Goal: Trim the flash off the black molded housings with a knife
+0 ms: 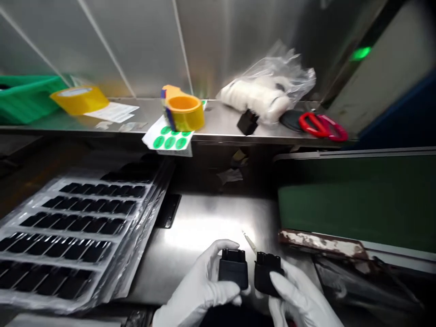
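Note:
Both my hands wear white gloves and sit low at the bottom centre, over the steel bench [200,227]. My left hand [200,286] is closed round a small black plastic part [233,268], thumb underneath it. My right hand [299,297] grips a second black plastic part [266,272] of the same kind, fingers wrapped on its right side. The two parts are held side by side, a narrow gap between them. To the left lies a stack of clear blister trays [68,236] whose rows hold several black parts.
A steel shelf [225,125] at the back carries yellow tape rolls [185,113], a sheet of green stickers [170,138], a plastic bag of white items [265,91], a loose black part [247,122], red-handled scissors [322,126] and a green bin [23,97]. A green conveyor belt [357,200] runs at right.

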Motion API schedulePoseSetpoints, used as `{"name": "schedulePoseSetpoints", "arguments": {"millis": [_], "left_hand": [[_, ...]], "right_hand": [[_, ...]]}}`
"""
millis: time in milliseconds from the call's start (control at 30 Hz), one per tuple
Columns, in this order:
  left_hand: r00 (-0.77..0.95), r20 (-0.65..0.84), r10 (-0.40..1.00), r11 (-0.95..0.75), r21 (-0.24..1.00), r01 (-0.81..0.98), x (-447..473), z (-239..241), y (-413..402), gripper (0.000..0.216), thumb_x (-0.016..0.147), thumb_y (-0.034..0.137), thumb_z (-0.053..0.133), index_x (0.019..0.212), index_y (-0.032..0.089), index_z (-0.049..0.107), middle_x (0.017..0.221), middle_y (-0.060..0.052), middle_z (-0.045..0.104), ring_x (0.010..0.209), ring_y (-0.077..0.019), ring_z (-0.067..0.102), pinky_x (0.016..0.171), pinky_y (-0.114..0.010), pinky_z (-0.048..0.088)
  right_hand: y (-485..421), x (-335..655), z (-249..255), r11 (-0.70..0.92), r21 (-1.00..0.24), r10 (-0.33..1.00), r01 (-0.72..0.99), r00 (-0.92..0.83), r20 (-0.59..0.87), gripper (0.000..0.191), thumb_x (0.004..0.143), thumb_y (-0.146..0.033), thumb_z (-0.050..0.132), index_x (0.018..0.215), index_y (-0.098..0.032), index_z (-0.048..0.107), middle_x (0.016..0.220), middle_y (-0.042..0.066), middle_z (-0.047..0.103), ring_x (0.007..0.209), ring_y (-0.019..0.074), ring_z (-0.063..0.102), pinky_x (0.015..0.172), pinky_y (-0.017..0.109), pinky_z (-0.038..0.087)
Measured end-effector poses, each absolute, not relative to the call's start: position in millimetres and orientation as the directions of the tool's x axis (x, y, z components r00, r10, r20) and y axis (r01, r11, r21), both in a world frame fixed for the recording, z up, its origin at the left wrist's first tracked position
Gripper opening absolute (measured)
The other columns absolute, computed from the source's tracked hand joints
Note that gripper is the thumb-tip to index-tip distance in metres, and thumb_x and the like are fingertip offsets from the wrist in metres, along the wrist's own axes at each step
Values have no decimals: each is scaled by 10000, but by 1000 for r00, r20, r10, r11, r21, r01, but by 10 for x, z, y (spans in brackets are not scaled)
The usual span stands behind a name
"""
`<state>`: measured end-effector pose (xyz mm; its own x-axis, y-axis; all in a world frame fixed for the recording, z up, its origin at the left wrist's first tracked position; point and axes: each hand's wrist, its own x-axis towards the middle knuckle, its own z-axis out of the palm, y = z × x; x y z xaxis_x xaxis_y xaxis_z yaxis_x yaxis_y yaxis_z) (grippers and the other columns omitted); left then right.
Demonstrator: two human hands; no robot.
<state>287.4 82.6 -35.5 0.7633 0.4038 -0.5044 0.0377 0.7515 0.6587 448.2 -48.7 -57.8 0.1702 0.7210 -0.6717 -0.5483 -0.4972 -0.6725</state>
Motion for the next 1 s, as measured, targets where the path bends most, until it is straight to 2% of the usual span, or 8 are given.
{"name": "schedulePoseSetpoints", "arguments": {"millis": [100,200,333,433,600,700,867,1000], "left_hand": [[769,-482,420,765,644,-15,2498,-435,934,457,723,98,735,1128,201,550,1026,-62,655,792,-174,656,663,-246,508],[741,-515,430,775,631,-10,2244,-494,1038,480,742,110,729,1173,211,542,1041,-53,642,776,-155,662,656,-220,534],[719,-554,419,780,625,27,2071,-504,1177,419,782,113,662,1174,217,561,1050,-67,621,910,-235,679,645,-240,568],[714,-578,395,787,614,62,2008,-497,1254,380,801,116,625,1164,213,566,1034,-73,621,940,-252,678,676,-257,578],[715,-593,369,795,600,87,1921,-536,1303,409,791,176,608,1195,220,559,1123,-74,615,938,-229,678,672,-246,581],[714,-602,357,805,586,91,1891,-548,1300,417,797,204,600,1211,220,554,1145,-74,613,933,-223,678,693,-261,588],[710,-603,363,800,592,93,1899,-543,1274,435,795,250,653,1222,237,568,1163,-86,620,993,-252,660,710,-298,594],[718,-606,342,805,584,110,1910,-579,1224,451,786,284,675,1224,237,576,1145,-90,642,963,-252,676,682,-282,595]], "right_hand": [[-286,4163,-664,-537,-687,761,-489,71,-645,708,788,-630,649,1264,-129,493,701,35,653,509,150,590,512,272,472],[-123,3925,-720,-544,-693,778,-474,25,-628,666,808,-644,610,1201,-113,522,695,49,667,479,129,586,437,219,443],[42,3720,-757,-501,-722,820,-476,5,-572,545,861,-576,589,1093,-84,553,667,58,671,446,96,583,388,153,421],[98,3642,-769,-470,-732,841,-493,1,-541,458,886,-520,581,1000,-76,576,663,65,672,423,84,577,370,132,411],[98,3595,-784,-450,-711,838,-541,20,-546,341,927,-403,555,1013,-73,572,610,44,658,456,97,598,407,140,445],[112,3597,-778,-454,-706,837,-544,11,-548,354,925,-394,560,1043,-60,575,654,65,677,455,94,604,394,133,443],[119,3621,-750,-466,-695,837,-547,-17,-547,353,927,-412,556,1014,-73,609,850,98,693,467,73,619,388,122,434],[48,3619,-774,-469,-704,824,-533,23,-566,379,931,-423,548,1058,-71,605,688,65,685,474,95,619,414,141,457]]}}
